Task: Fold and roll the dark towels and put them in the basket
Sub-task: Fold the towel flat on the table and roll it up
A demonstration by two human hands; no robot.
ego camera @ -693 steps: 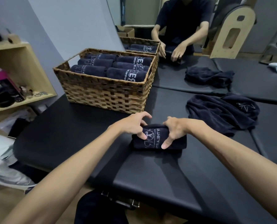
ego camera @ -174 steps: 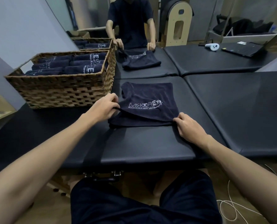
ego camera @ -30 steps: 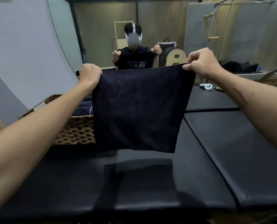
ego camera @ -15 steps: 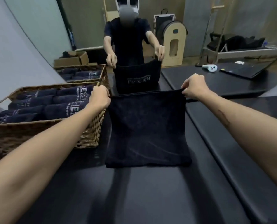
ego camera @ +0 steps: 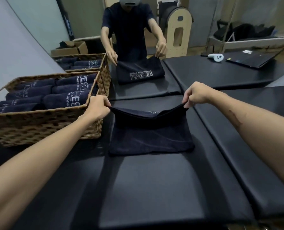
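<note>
Black padded table (ego camera: 154,188) fills the lower view, with a mirror on the wall right behind it doubling the scene. One dark towel (ego camera: 151,135) is being worked on, just right of the basket (ego camera: 43,128). Two hands hold it: left hand (ego camera: 97,107) pinches the far left corner, right hand (ego camera: 195,95) pinches the far right corner, both with fingers curled round the cloth. Far edge is lifted off the pad and sags in the middle between the hands; a strip of white lettering shows just behind that edge. Near part of the towel lies flat on the table, near edge roughly straight, both near corners down.

One wicker basket stands left of the towel, its right wall just beside the towel's left edge and behind the left hand. Inside it are rolled towels (ego camera: 66,97), about eight rolls visible in two columns, white logos facing up; exact count is uncertain at the left end. Rolls reach close to the rim.

Open pad lies in front of the towel toward the camera. A seam (ego camera: 220,146) runs right of the towel, with a second pad beyond it.

Farther from the basket, at the right, sit one white controller (ego camera: 215,57) and one laptop (ego camera: 250,59), seen in the mirror area, well apart from the towel.
</note>
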